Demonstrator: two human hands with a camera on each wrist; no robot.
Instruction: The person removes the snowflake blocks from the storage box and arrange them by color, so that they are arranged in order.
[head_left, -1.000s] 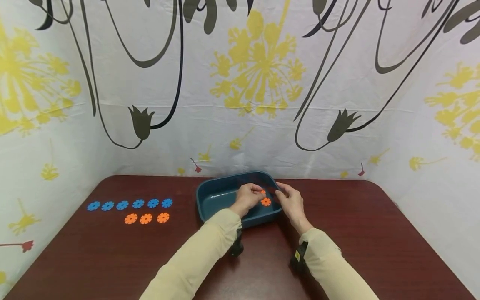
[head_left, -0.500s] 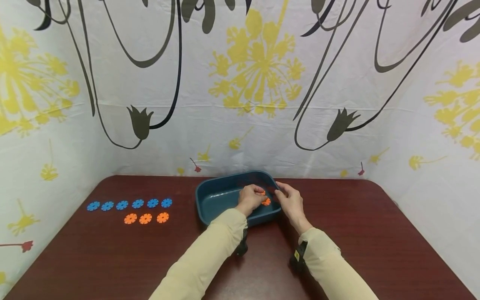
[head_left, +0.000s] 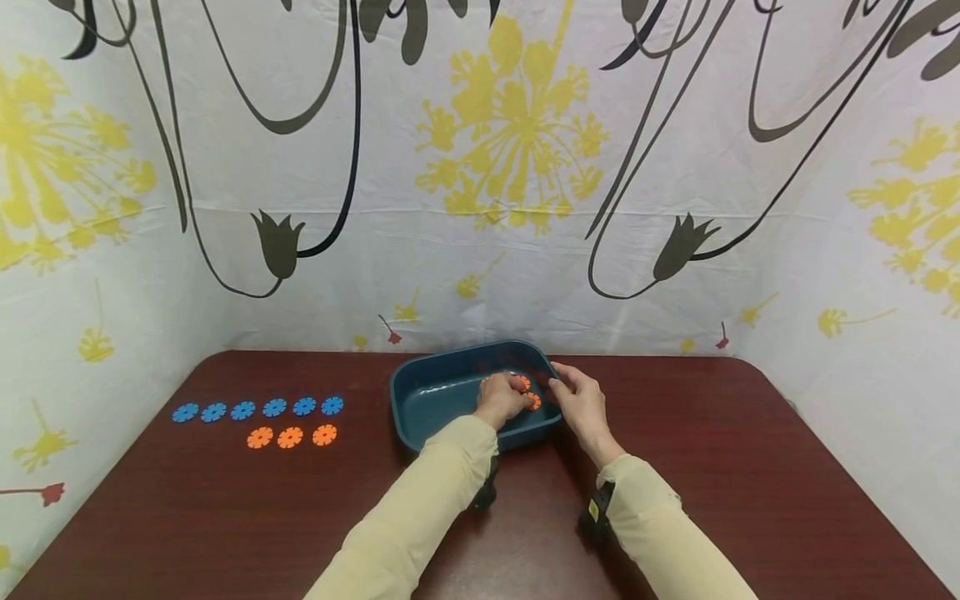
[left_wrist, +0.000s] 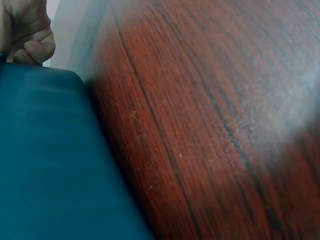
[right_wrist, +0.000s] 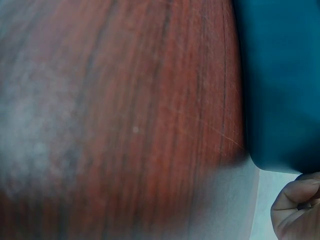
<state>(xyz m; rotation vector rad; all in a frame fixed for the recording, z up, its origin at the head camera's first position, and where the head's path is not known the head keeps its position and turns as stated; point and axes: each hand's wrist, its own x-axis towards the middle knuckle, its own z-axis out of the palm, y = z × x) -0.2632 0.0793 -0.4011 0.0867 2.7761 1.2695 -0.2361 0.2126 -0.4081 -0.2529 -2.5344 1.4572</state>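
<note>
My left hand [head_left: 501,400] reaches inside the dark teal tray [head_left: 427,417], fingers bent toward its right end. Orange notched discs, like snowflake building pieces, show at its fingertips: one disc [head_left: 523,382] near the index finger, another disc [head_left: 534,401] partly covered by the thumb. I cannot tell whether a disc is pinched. My right hand [head_left: 583,408] grips the tray's right rim, thumb and fingers on the edge. In the left wrist view, the right hand [left_wrist: 32,30] shows behind the tray wall [left_wrist: 45,150]. The right wrist view has the right hand [right_wrist: 297,210] at the tray corner.
Left on the dark red-brown table [head_left: 187,517] lies a row of several blue discs [head_left: 243,410]. Below it is a shorter row of three orange discs [head_left: 290,437]. A patterned cloth [head_left: 487,283] hangs behind the tray and at both sides.
My left hand has shifted slightly right inside the tray, and its thumb now overlaps the lower orange disc. The right hand keeps its grip on the rim; the rows stay as they were.
</note>
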